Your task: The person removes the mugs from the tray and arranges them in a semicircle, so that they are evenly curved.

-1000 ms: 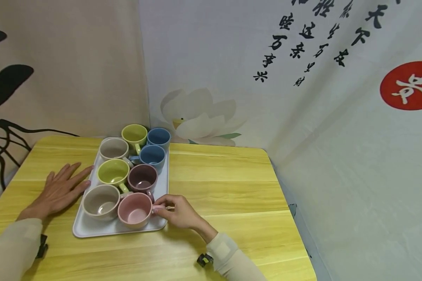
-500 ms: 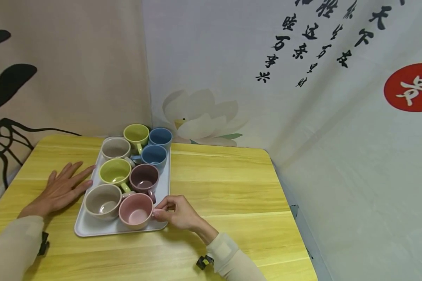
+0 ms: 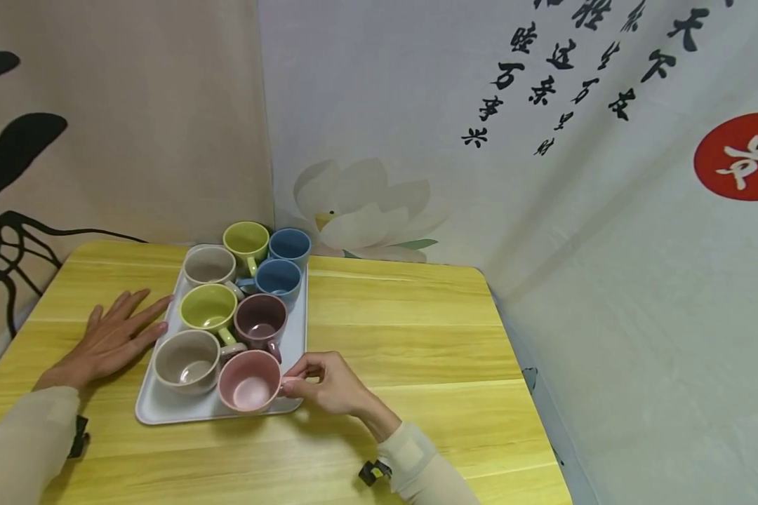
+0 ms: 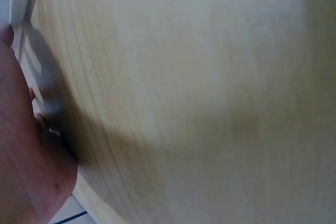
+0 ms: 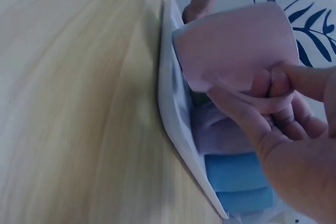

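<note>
By its handle, the right hand [image 3: 333, 384] pinches a pink cup [image 3: 250, 381] at the near right corner of a white tray [image 3: 183, 414]; the right wrist view shows the pink cup [image 5: 236, 45] tilted and partly lifted above the tray [image 5: 170, 87], fingers around its handle. The left hand [image 3: 110, 338] lies flat with spread fingers on the table, its fingertips at the tray's left edge. Beside the pink cup stand a grey-beige cup [image 3: 186, 361] and a dark purple cup [image 3: 260, 325]. In the left wrist view, the left hand [image 4: 31, 156] shows only partly.
Farther back on the tray are yellow-green cups [image 3: 208, 308], another grey-beige cup [image 3: 209, 266] and blue cups [image 3: 278, 279]. Yellow wood-grain tabletop [image 3: 404, 337] extends right of the tray. A printed cloth [image 3: 366, 105] hangs behind the table.
The pink cup has shifted slightly right and appears raised, with the right hand moving along with it. The left hand keeps its place at the tray's edge.
</note>
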Motion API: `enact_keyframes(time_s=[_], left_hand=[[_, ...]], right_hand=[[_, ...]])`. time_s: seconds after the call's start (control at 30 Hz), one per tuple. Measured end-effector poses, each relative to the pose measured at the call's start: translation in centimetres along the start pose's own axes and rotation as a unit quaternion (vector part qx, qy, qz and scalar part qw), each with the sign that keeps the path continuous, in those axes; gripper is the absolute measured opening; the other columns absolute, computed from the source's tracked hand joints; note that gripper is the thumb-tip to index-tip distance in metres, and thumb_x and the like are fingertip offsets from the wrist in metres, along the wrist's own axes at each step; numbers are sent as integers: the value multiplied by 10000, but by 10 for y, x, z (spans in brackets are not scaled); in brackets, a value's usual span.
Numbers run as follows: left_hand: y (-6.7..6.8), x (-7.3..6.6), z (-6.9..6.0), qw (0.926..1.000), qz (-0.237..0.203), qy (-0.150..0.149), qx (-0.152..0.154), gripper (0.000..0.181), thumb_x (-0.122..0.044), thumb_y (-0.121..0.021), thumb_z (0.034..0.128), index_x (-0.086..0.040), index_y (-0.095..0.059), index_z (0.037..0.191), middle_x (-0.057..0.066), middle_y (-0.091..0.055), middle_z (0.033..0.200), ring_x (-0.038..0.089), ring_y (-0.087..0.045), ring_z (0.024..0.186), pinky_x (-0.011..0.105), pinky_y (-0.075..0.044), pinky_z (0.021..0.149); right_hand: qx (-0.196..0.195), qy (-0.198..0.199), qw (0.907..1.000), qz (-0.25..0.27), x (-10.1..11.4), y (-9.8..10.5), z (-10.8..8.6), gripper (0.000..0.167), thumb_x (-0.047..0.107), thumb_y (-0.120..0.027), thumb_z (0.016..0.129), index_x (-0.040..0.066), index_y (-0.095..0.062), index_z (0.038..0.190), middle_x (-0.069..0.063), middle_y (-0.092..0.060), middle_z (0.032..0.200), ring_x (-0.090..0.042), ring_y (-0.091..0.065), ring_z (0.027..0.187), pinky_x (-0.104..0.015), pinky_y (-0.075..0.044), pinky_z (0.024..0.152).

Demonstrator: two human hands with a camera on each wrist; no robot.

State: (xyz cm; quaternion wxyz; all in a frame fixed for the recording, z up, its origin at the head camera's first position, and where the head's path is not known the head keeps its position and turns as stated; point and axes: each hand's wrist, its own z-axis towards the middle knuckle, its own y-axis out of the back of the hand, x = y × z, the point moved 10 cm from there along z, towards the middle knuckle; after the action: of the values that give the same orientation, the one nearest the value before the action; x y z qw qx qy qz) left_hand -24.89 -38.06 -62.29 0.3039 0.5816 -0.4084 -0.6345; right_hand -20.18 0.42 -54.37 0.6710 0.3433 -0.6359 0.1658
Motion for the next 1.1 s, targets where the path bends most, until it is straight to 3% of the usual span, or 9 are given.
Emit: enact_keyframes(time_s=[0.23, 0.5, 0.6, 0.8, 1.1], left_hand=[[1, -1, 1, 10000, 7, 66, 27, 713, -508, -459, 1197, -233, -237, 1817, 380, -111, 1845, 690, 4, 1697, 867, 177, 1296], [1, -1, 2, 10000, 7, 84, 42, 718, -515, -462, 1196, -233, -238, 1816, 380, -115, 1844, 694, -1, 1694, 873, 176, 1292], [1, 0, 1, 10000, -13, 63, 18, 711, -507, -465, 1196, -227, -250, 1814, 383, -124, 1841, 694, -9, 1693, 882, 164, 1289], [0, -1, 2, 10000, 6, 58, 10, 712, -507, -461, 1197, -232, -240, 1816, 382, -121, 1840, 693, -3, 1694, 875, 173, 1291], [1, -1, 1, 10000, 15, 11, -15, 702, -490, -460, 1202, -239, -234, 1818, 370, -96, 1852, 682, 18, 1701, 856, 200, 1294]], right_hand=[[156, 198, 9997, 53, 3, 15, -12, 146, 115, -812, 1046, -17, -814, 1106, -273, -838, 1062, 16, -779, 882, -230, -649, 888], [81, 203, 9996, 183, -6, 46, -31, 150, 102, -808, 1042, -27, -804, 1120, -295, -832, 1059, -364, -855, 908, -259, -675, 833], [57, 212, 9997, 111, -10, 58, -39, 155, 91, -805, 1036, -35, -800, 1125, -293, -827, 1063, -298, -850, 899, -318, -698, 842], [-130, 171, 9994, 266, -17, 85, -56, 155, 44, -784, 1036, -82, -771, 1125, -307, -799, 1078, -173, -834, 911, -573, -697, 913], [-1087, -24, 9926, 542, -32, 133, -77, 166, 20, -783, 1041, -121, -751, 1122, -262, -833, 1094, -281, -875, 958, -593, -687, 929]])
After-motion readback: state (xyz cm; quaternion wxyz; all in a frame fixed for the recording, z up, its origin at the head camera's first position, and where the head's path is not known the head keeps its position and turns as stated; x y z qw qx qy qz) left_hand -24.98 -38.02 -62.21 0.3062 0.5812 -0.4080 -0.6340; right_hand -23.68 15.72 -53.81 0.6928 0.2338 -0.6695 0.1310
